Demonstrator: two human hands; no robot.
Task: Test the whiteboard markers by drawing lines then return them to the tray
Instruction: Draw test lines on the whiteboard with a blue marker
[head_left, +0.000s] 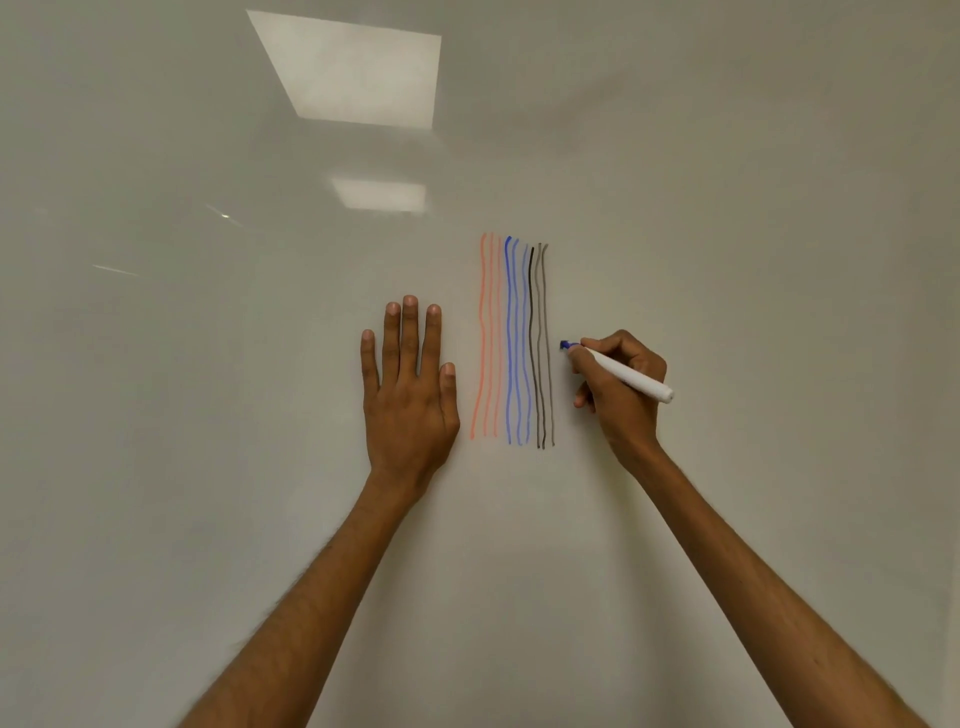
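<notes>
A white whiteboard (208, 415) fills the view. On it run three orange vertical lines (483, 338), three blue lines (517, 343) and three black lines (540, 348), side by side. My right hand (621, 395) grips a white marker (623, 375) with a blue tip, uncapped. The tip sits just right of the black lines, at about their mid-height; I cannot tell whether it touches the board. My left hand (408, 395) lies flat on the board, fingers apart, left of the orange lines. No tray is in view.
Two bright ceiling-light reflections (353, 73) show on the board's upper part. Bare board surface spreads to the right of the marker and to the left of my left hand.
</notes>
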